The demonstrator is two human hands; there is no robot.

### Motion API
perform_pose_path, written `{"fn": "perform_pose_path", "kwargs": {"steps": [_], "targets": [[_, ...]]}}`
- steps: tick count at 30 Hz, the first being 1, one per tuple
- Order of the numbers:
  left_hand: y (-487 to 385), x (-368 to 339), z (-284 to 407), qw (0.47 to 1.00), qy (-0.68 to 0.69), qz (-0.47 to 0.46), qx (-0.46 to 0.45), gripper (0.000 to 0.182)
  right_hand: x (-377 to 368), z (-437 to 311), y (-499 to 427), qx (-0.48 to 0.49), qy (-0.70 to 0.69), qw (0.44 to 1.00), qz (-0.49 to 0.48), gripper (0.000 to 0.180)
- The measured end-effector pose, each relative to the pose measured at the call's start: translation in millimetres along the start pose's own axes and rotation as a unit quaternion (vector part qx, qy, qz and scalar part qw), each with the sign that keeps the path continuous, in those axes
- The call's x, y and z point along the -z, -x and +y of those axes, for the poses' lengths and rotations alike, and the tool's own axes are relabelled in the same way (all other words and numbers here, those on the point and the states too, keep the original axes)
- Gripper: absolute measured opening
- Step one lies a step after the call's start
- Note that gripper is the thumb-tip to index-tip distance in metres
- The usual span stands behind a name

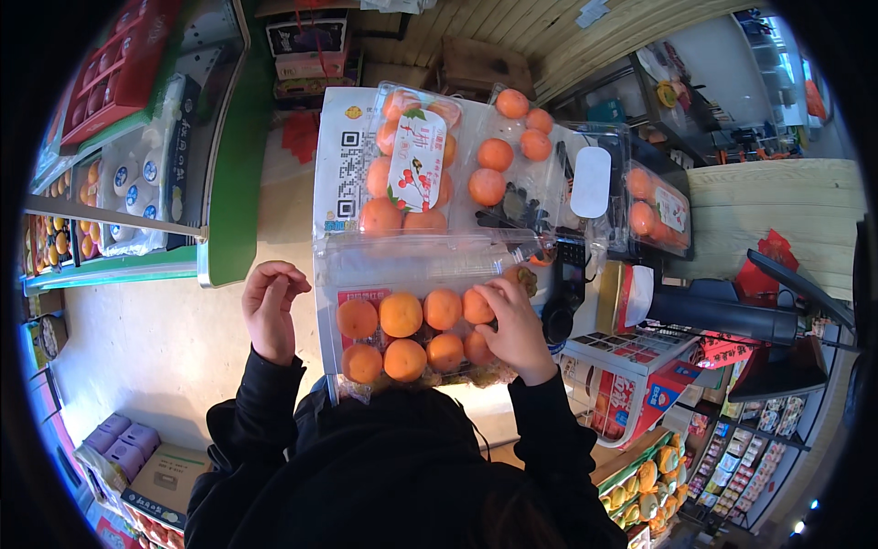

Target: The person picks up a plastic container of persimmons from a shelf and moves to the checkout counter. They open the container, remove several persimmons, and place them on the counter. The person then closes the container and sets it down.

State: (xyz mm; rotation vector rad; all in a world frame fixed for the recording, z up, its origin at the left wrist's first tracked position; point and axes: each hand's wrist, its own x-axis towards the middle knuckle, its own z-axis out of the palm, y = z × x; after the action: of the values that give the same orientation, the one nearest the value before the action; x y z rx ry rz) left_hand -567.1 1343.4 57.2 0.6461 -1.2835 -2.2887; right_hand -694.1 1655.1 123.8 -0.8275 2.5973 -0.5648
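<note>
An open clear plastic clamshell box [329,302] lies nearest to me on the counter, with two rows of orange persimmons [400,314] in it. My right hand [514,329] reaches over its right end, fingertips on the upper persimmon there; whether they grip it I cannot tell. Left of the counter, my left hand [276,309] is raised, thumb and fingertips close together, with nothing visible in it. Behind lies a closed, labelled box of persimmons [449,147]. Beside it, another clear box holds several loose persimmons [495,155] and a dark glove or similar item [518,206].
A smaller labelled fruit box [658,209] sits at the counter's far right. A black keypad device [569,267] and a monitor on an arm [727,312] stand on the right. A green-edged display shelf [230,206] is on the left; cartons [164,480] lie lower left.
</note>
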Motion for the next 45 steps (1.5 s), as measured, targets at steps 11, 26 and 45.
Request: {"fn": "perform_pose_path", "kwargs": {"steps": [11, 26, 45], "targets": [[-1, 0, 1, 0.999, -0.007, 0.030, -0.007, 0.018, 15, 7, -4, 0.039, -0.020, 0.998, -0.054, 0.060], [7, 7, -2, 0.996, -0.008, 0.080, -0.025, 0.016, 163, 27, -133, -0.016, -0.148, 0.981, 0.125, 0.040], [-3, 24, -13, 0.993, -0.057, 0.077, 0.070, 0.016, 160, 93, -219, 0.049, 0.072, 0.996, -0.032, 0.049]]}}
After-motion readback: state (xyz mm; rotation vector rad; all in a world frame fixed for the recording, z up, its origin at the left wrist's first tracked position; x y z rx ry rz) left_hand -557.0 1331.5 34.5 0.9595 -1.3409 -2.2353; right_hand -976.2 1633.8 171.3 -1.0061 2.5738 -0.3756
